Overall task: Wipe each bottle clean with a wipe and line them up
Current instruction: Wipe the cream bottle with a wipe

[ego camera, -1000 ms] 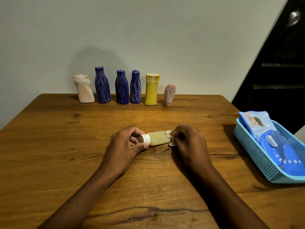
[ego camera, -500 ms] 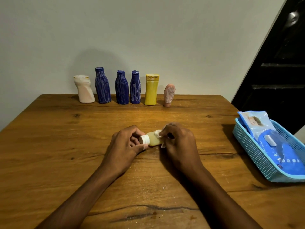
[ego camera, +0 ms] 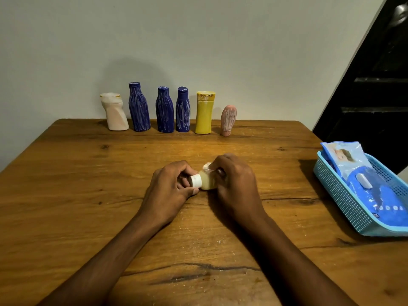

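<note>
Left hand (ego camera: 170, 191) is pinching the cap of the small bottle (ego camera: 207, 182), likely light and slippery, while right hand (ego camera: 236, 182) is gripping a wipe (ego camera: 207, 167) round its body.

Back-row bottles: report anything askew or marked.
White scribbled streaks cover the three blue bottles and the pink bottle. The pink bottle stands cap-down, and the white bottle at the left end has a slanted shape.

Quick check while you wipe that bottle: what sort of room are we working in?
Probably a room in a home, not a lab or shop. A plain wooden table stands against a bare painted wall, household toiletry bottles line its back edge, and a plastic basket holds a pack of wipes.
</note>
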